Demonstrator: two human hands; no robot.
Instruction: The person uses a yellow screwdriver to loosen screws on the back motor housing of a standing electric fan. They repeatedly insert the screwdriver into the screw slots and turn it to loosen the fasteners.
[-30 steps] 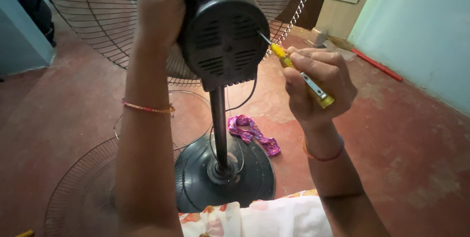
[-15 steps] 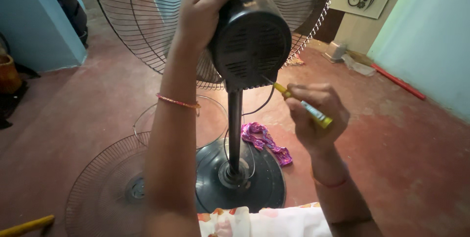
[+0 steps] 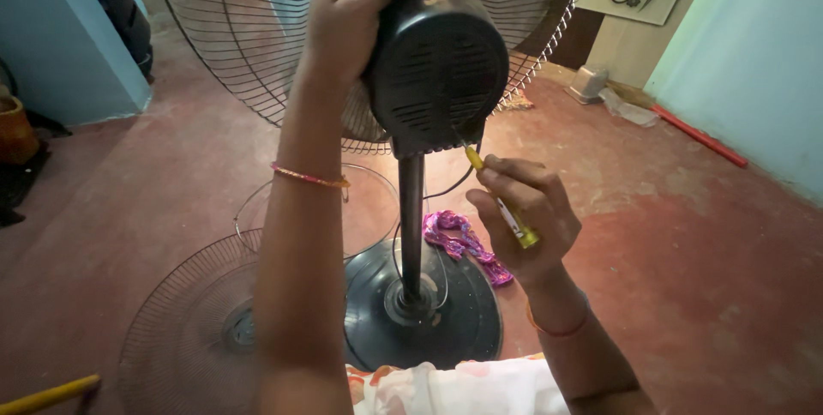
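Head view: a black pedestal fan is seen from behind, standing near the middle of a red floor. Its motor housing is gripped at the top by the left hand, fingers curled closed over the upper edge. Just below and to the right, a yellow screwdriver is held in the closed right hand, its thin tip pointed up at the lower rim of the housing; whether the tip touches cannot be told.

The housing is judged rigid, smooth plastic with vent slots, fairly heavy from the motor inside, and top-heavy on the slim pole; the top edge, where it is now held, looks the steadiest place to hold it. The wire guard beyond it is judged light and springy, a poor grip.

The round base sits near, with 1 loose grille lying at its left and a pink cloth at its right.
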